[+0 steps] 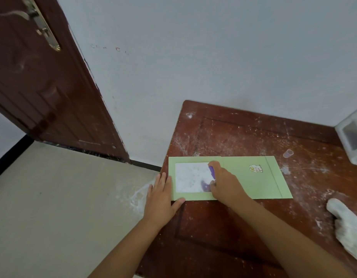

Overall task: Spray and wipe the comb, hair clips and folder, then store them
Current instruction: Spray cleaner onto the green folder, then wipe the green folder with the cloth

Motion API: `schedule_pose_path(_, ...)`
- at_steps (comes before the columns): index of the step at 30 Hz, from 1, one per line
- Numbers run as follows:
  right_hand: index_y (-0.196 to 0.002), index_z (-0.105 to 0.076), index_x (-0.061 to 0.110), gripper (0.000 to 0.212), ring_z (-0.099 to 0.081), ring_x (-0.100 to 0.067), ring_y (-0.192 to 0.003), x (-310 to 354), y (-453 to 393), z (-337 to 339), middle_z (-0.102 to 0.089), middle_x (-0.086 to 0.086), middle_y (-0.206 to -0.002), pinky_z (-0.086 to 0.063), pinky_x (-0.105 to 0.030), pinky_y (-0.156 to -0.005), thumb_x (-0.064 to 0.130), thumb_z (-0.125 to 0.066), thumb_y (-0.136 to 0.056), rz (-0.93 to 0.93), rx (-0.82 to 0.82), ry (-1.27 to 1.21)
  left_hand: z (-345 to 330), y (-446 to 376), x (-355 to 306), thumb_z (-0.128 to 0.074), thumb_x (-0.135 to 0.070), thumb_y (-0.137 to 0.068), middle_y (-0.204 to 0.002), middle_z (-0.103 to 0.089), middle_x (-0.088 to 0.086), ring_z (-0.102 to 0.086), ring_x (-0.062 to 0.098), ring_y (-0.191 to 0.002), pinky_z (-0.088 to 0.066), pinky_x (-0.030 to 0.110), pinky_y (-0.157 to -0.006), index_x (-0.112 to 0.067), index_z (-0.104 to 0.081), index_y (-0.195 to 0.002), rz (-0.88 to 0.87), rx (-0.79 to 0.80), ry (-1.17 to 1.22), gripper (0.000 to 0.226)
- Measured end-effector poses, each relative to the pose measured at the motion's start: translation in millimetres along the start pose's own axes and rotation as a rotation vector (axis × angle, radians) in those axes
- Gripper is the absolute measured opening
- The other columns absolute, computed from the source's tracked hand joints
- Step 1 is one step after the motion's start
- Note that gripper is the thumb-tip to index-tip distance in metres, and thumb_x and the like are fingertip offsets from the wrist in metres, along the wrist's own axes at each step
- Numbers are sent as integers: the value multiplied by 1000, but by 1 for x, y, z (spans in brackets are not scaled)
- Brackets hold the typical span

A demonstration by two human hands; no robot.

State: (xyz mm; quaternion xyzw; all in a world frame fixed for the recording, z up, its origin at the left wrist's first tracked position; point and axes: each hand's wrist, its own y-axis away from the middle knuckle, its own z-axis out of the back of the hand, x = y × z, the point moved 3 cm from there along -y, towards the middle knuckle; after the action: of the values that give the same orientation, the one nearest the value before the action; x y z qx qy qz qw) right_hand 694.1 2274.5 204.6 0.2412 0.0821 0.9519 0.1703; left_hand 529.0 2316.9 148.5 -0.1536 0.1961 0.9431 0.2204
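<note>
A light green folder (251, 183) with a white window panel (190, 177) and a small sticker lies flat on the reddish-brown table (233, 133). My right hand (225, 182) is curled round a small purple spray bottle (212, 171), held just above the panel's right side; most of the bottle is hidden by my fingers. My left hand (161, 197) lies flat with straight fingers on the folder's left edge, thumb along its front edge. No comb or hair clips are in view.
A white cloth (346, 225) lies at the table's right front. A small clear cap (288, 153) sits behind the folder. A white clear-sided box (352, 137) stands at the far right. A brown door (43, 77) is to the left.
</note>
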Motion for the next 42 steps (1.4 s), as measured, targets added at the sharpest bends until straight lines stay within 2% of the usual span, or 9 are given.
schedule_pose_path(11,-124,-33,12,37,-46,-21,-77,-21,9,5,-49,-8,-94,-32,-25,-66,12,-47,-89,-48,-64,-25,0,2,-2,-40,-51,-89,-157,3,2,7,19,-144,-3,38,-117,-19,-5,-145,-13,-8,13,73)
schedule_pose_path(17,-123,-34,15,38,-57,-25,-82,-8,-6,-15,-57,-11,-104,-44,-31,-70,20,-51,-90,29,-31,-20,3,1,-12,-36,-51,-91,-156,5,4,7,20,-144,-5,38,-117,-17,-4,-145,-35,1,-38,72)
schedule_pose_path(25,-140,-19,12,69,-57,-14,-74,-102,84,37,-58,-11,-105,-44,-23,-62,9,-60,-85,-255,-432,-460,-2,-6,-48,-20,-65,-84,-156,4,5,7,21,-144,-4,37,-117,-16,-6,-146,-168,15,-117,80)
schedule_pose_path(29,-140,-23,13,73,-49,-8,-95,-156,127,48,-49,10,-101,-37,-19,-83,0,-63,-81,-456,-733,-634,-21,-12,-90,-24,-57,-90,-156,7,4,9,21,-144,0,35,-117,-17,-6,-146,-309,83,-195,71)
schedule_pose_path(32,-132,-37,8,62,-53,-19,-106,-179,137,38,-53,4,-105,-38,-24,-86,1,-67,-78,-535,-835,-681,-31,-13,-124,-34,-45,-89,-151,-24,12,-22,32,-140,-22,42,-113,-10,-34,-139,-454,8,-260,61)
schedule_pose_path(34,-130,-39,7,62,-52,-18,-107,-183,140,32,-53,4,-108,-36,-22,-87,3,-69,-76,-524,-809,-672,-35,-14,-146,-35,-42,-87,-143,-40,15,-39,34,-132,-34,44,-105,-7,-47,-130,-526,-11,-274,57)
schedule_pose_path(37,-132,-36,8,71,-44,-10,-111,-186,149,34,-46,5,-119,-34,-21,-94,9,-74,-72,-442,-694,-650,-50,-20,-161,-23,-37,-98,-156,-5,7,-1,22,-145,-5,34,-117,-13,-14,-145,-537,96,-274,53)
schedule_pose_path(40,-113,-55,0,47,-48,-7,-102,-191,175,50,-54,-4,-109,-34,-10,-90,33,-62,-81,-288,-833,-372,-57,-25,-166,-21,-33,-98,-156,-6,8,-4,23,-145,-5,35,-117,-12,-15,-145,-552,71,-266,52)
schedule_pose_path(42,-98,-60,-6,49,-53,-17,-94,-205,186,54,-62,-15,-97,-39,-21,-87,38,-47,-81,-360,-921,-254,-58,-24,-167,-19,-33,-96,-154,-14,10,-12,26,-144,-10,37,-116,-10,-24,-143,-553,58,-213,52)
